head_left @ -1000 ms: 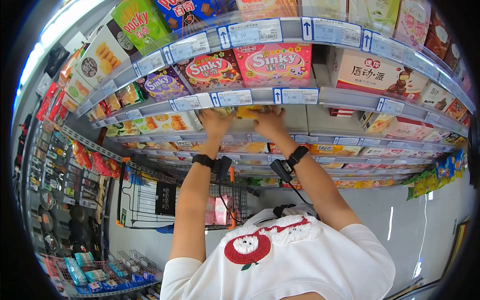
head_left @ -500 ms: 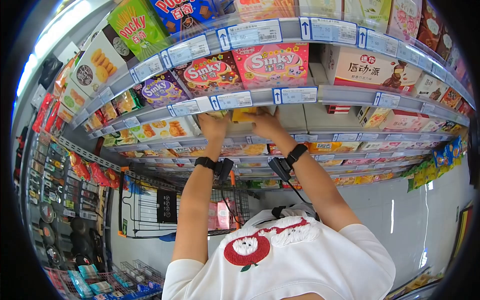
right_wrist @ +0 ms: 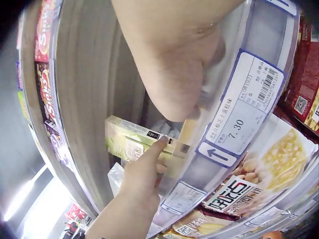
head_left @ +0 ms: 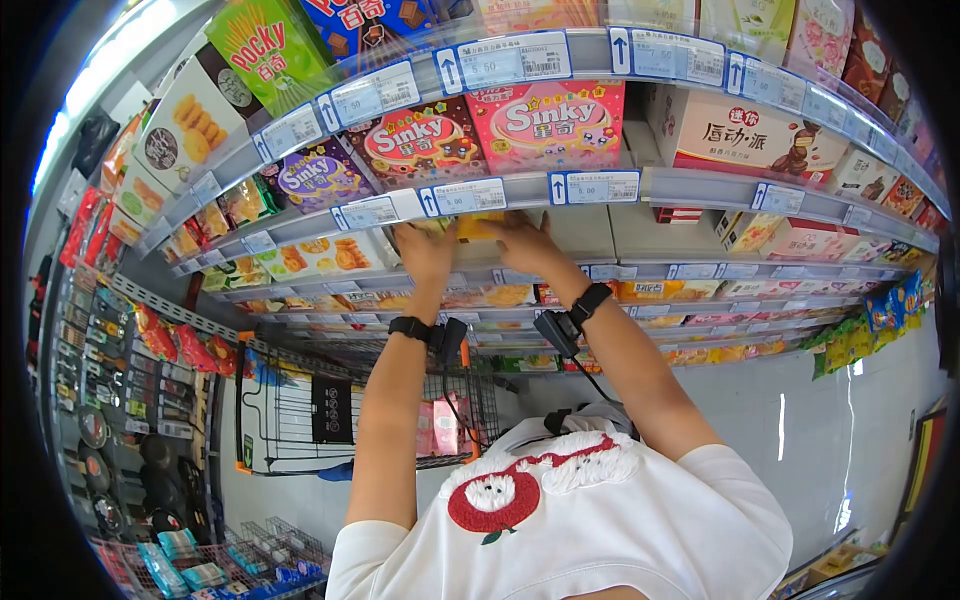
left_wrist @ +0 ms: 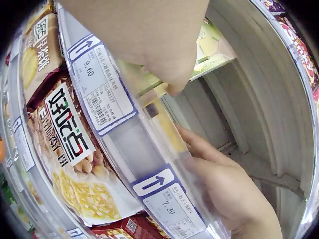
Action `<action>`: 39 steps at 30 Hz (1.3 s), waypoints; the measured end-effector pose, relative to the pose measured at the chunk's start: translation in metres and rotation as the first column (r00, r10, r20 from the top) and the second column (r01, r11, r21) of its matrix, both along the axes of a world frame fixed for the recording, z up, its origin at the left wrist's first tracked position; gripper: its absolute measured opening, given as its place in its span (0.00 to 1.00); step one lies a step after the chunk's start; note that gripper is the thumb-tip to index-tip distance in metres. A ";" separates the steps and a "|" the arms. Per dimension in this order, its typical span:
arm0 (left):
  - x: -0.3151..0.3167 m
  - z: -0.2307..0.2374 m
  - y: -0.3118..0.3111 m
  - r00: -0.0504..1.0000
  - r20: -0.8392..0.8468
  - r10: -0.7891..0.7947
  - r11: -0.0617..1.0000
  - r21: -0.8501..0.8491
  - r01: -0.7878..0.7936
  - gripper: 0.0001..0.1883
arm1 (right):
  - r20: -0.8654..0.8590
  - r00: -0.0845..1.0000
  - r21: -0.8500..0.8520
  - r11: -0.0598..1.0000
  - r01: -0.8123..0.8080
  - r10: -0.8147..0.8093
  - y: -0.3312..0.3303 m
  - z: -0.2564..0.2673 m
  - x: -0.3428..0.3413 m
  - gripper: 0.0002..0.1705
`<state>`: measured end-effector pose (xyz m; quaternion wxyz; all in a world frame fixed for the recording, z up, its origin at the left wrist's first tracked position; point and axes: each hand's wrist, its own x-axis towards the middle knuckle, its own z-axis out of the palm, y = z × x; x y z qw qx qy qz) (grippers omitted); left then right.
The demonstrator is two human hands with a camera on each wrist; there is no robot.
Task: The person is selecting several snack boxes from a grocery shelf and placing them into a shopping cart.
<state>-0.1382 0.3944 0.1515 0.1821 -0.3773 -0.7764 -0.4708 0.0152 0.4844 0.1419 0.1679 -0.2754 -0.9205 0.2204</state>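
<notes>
Both hands reach into a store shelf [head_left: 585,236] at the upper middle of the head view, under the price strip of the row above. The left hand [head_left: 427,254] is at a pale green box [right_wrist: 119,144]; in the right wrist view one of its digits lies nearly straight along the box's upper edge, while the other fingers are partly hidden, so whether it grips the box cannot be told. The right hand [head_left: 535,248], just to the right in the head view, reaches its fingers to a yellow box [head_left: 479,228] near the green one; they are partly bent and partly covered by the shelf edge, so a firm hold cannot be told either. A tag reading 7.30 [right_wrist: 241,127] is on the clear front strip at the right of the right wrist view, and a tag reading 9.60 [left_wrist: 99,84] at the upper left of the left wrist view. Above the hands in the head view stand a pink Sinky box [head_left: 548,125], a brown one [head_left: 418,145] and a purple one [head_left: 318,178]. A wire cart [head_left: 265,415] at the lower left of centre carries pink packages [head_left: 446,425].
</notes>
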 end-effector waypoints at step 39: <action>-0.011 0.006 -0.004 0.975 0.096 -0.203 0.966 0.185 0.182 0.43 | 0.042 0.999 0.038 0.999 -0.015 0.013 0.006 -0.005 -0.004 0.31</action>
